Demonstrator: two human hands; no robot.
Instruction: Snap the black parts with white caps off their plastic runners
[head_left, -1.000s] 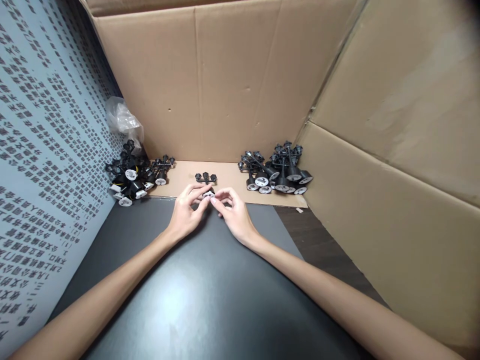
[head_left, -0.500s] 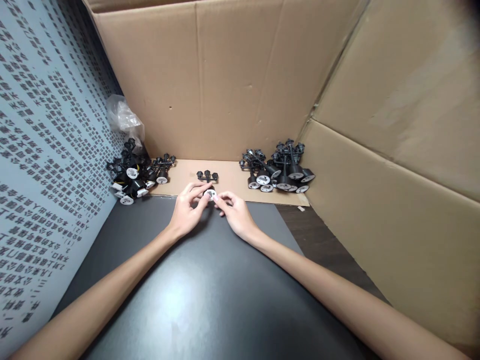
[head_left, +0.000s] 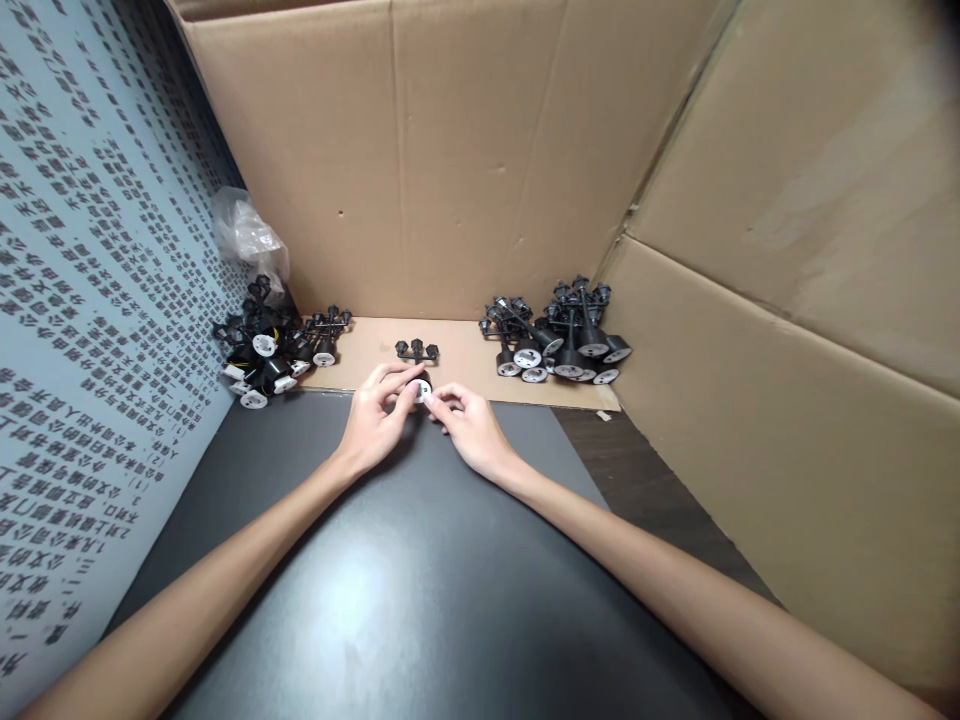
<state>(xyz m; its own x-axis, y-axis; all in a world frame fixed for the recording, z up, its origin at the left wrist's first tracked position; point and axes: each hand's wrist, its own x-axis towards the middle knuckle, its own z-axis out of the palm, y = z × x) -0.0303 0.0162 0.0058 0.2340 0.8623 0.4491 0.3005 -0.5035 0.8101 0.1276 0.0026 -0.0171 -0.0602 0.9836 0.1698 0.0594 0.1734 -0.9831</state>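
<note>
A small black plastic lamp-post piece (head_left: 416, 352) lies with its cluster of lantern heads pointing away from me. Its round base, with a white disc (head_left: 422, 390) on the end, sits between my hands. My left hand (head_left: 375, 422) grips the black base from the left, its fingers curled over the top. My right hand (head_left: 469, 430) comes in from the right, with its thumb and fingertips pressed against the white disc. Part of the base is hidden behind my fingers.
Heaps of similar lamp pieces lie at left (head_left: 262, 350) and right (head_left: 559, 340) on a cardboard sheet (head_left: 457, 360). Below is a black mat (head_left: 420, 600). Cardboard walls (head_left: 390, 150) stand behind and right, a printed blue-grey sheet (head_left: 90, 250) at left, a plastic bag (head_left: 247, 235) in the corner.
My hands have drawn closer around the white disc, which now sits against the black base. The lamp piece has shifted slightly, and the view has tilted a little.
</note>
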